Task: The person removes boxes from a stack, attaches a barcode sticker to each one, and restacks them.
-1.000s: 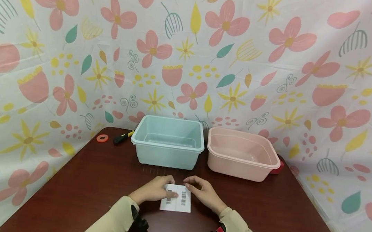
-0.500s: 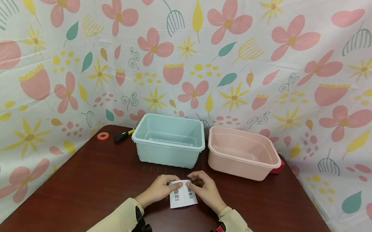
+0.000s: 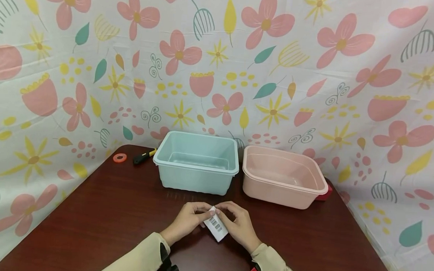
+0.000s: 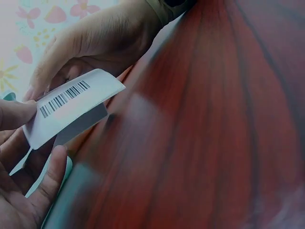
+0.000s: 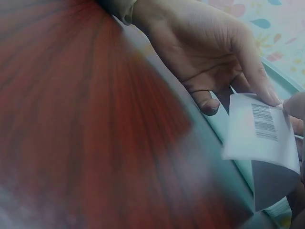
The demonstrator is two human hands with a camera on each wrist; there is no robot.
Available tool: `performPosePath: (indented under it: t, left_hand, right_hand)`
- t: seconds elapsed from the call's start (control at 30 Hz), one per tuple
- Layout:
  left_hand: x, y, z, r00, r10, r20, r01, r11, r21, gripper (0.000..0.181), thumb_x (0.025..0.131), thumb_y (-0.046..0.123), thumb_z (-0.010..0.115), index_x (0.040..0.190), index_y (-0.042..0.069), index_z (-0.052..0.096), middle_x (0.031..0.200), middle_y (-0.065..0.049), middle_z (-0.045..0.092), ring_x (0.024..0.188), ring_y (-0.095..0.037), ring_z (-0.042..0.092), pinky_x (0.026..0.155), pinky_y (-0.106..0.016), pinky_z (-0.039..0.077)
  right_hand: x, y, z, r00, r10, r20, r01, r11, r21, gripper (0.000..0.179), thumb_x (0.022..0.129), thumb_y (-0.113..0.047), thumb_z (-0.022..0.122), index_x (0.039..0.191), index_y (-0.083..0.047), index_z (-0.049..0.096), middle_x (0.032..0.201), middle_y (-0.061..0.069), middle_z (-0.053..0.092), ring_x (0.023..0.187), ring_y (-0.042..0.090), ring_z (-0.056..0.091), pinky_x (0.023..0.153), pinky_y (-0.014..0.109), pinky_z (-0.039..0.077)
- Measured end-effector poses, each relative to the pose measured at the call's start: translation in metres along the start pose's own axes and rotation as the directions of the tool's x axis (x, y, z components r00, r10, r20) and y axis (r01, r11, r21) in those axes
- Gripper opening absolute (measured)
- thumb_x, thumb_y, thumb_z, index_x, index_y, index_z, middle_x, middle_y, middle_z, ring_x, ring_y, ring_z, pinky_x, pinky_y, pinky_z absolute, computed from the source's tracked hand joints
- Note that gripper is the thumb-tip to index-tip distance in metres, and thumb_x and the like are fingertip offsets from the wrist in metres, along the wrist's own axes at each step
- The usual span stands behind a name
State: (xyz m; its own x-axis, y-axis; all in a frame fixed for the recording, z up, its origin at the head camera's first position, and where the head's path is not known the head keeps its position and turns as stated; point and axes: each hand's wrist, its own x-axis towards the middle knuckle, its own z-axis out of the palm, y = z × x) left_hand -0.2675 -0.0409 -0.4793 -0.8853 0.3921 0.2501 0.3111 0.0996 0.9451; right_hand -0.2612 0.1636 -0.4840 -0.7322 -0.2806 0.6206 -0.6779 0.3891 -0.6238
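Observation:
A small white sheet of paper with printed barcodes (image 3: 216, 225) is folded over and held up between both hands, above the near middle of the table. My left hand (image 3: 187, 222) pinches its upper edge with the thumb in front. My right hand (image 3: 240, 224) pinches the same edge from the other side, thumb close to the left one. In the left wrist view the barcode paper (image 4: 71, 102) has a greyish flap beneath the printed face. The right wrist view also shows the paper (image 5: 259, 129) bent, with a grey underside hanging below. Some fingertips are hidden behind it.
A light blue basin (image 3: 197, 181) stands beyond the hands, and a pink basin (image 3: 278, 194) is to its right. A red object (image 3: 323, 194) is partly behind the pink basin. A black-and-yellow cutter (image 3: 143, 157) and an orange tape roll (image 3: 120, 158) lie at the back left.
The paper, earlier low and flat with two barcodes showing, has been lifted and folded, and one barcode now faces up. Both hands have drawn together at its upper edge.

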Motion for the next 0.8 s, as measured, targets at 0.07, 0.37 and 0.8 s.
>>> performPosePath:
  t: [0.07, 0.37, 0.8]
  left_hand:
    - [0.000, 0.001, 0.001, 1.000, 0.008, 0.005, -0.008, 1.000, -0.006, 0.016, 0.094, 0.024, 0.072, 0.105, 0.014, 0.078, 0.098, 0.000, 0.076, 0.079, -0.015, 0.069, 0.061, -0.032, 0.057]
    - [-0.002, 0.000, 0.002, 1.000, 0.023, 0.012, -0.023, 0.999, 0.028, 0.014, 0.093, 0.023, 0.074, 0.105, 0.019, 0.079, 0.101, 0.003, 0.076, 0.083, -0.014, 0.069, 0.063, -0.033, 0.057]
    - [-0.003, 0.003, 0.003, 0.999, 0.041, -0.002, -0.041, 0.997, 0.066, 0.015, 0.092, 0.021, 0.074, 0.106, 0.018, 0.079, 0.101, 0.005, 0.076, 0.092, -0.012, 0.071, 0.076, -0.026, 0.056]
  right_hand:
    - [0.000, -0.001, 0.000, 1.000, -0.011, -0.001, 0.011, 1.000, 0.004, 0.011, 0.097, -0.022, 0.070, 0.107, -0.024, 0.073, 0.103, -0.011, 0.071, 0.092, 0.009, 0.067, 0.072, 0.031, 0.055]
    - [0.000, -0.006, 0.002, 0.999, -0.015, -0.051, 0.018, 0.998, 0.057, 0.009, 0.092, -0.008, 0.074, 0.098, -0.014, 0.076, 0.093, -0.002, 0.073, 0.079, 0.013, 0.069, 0.063, 0.033, 0.057]
    - [0.004, -0.034, -0.006, 0.993, -0.054, -0.108, 0.061, 0.996, 0.068, 0.007, 0.090, 0.005, 0.071, 0.090, -0.002, 0.074, 0.084, 0.009, 0.072, 0.069, 0.019, 0.067, 0.056, 0.031, 0.055]
